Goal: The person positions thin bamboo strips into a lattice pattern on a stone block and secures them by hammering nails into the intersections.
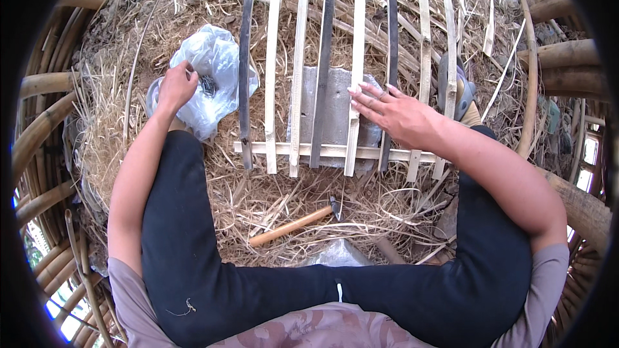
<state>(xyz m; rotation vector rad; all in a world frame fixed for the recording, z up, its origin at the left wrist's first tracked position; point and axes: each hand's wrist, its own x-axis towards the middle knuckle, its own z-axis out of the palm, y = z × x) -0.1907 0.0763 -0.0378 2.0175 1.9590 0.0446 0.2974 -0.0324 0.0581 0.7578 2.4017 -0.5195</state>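
**Left hand (175, 89) at the plastic bag (220, 51), right hand (406, 119) on the slatted frame (271, 90)**

In the head view, the left fingers curl over the bag at upper left, beside small dark pieces (207, 84); whether they grip one cannot be told. The right fingers lie spread across a pale slat at centre. A hammer (291, 226) rests lower centre on straw. The step seems to be picking from the bag while steadying the frame; the next move calls for a fine pinch.

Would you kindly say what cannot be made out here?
In the head view:
Slatted frame: far end cut off by the top edge.
Dark pieces in the clear plastic bag: too small to identify.
Left hand: whether it pinches anything is too small to tell.
Gray slab: partly hidden by slats.
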